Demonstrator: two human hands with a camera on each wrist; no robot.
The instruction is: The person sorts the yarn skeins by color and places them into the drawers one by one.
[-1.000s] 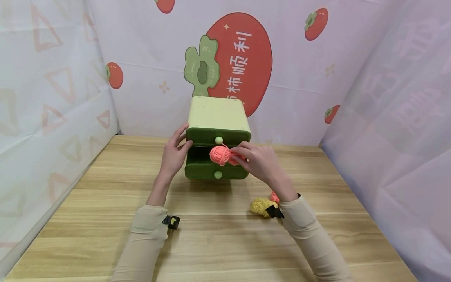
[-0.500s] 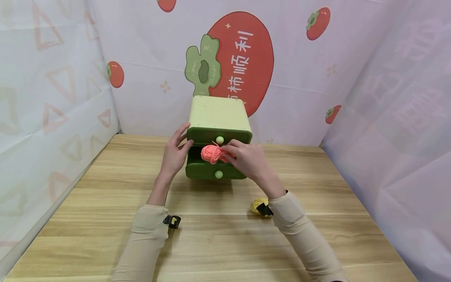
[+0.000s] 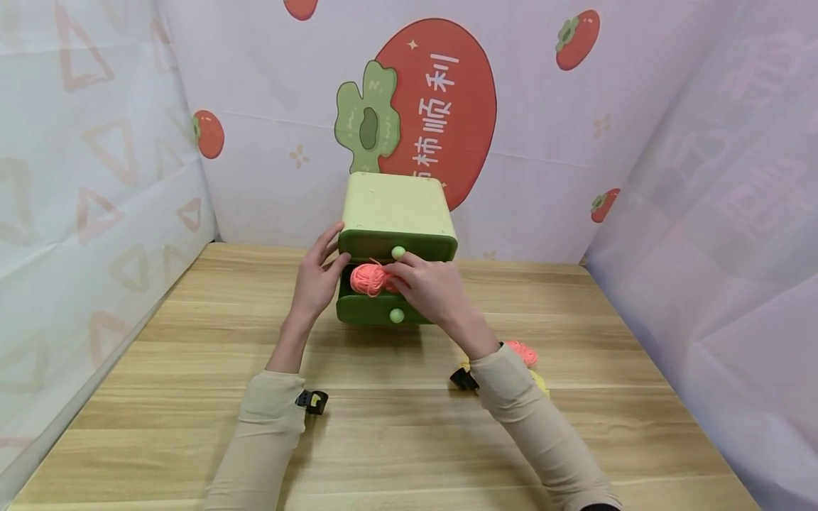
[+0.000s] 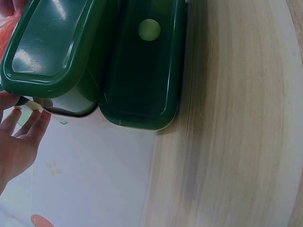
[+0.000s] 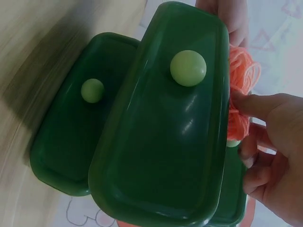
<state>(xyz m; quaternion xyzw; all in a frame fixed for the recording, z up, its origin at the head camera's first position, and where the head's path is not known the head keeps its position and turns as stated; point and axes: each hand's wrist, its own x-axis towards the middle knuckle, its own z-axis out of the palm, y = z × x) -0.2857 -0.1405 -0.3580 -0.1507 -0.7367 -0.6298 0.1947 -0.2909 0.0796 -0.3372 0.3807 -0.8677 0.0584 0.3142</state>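
Observation:
A small drawer cabinet with a pale top, green fronts and round pale knobs stands on the table. Its middle drawer is pulled out, below the top front. My right hand pinches a coral-pink ball of yarn between thumb and fingers, over that drawer's opening. In the right wrist view the yarn lies behind the drawer front's edge, partly hidden. My left hand rests with fairly straight fingers against the cabinet's left side; in the left wrist view its fingertips touch the side near the drawer.
More pink yarn and yellow yarn lie on the wooden table at right, partly behind my right forearm. A printed cloth backdrop rises behind the cabinet, with cloth walls on both sides.
My right hand has moved left with the pink yarn ball, along the drawer's opening. More yarn on the table shows right of the forearm. My left hand has stayed put.

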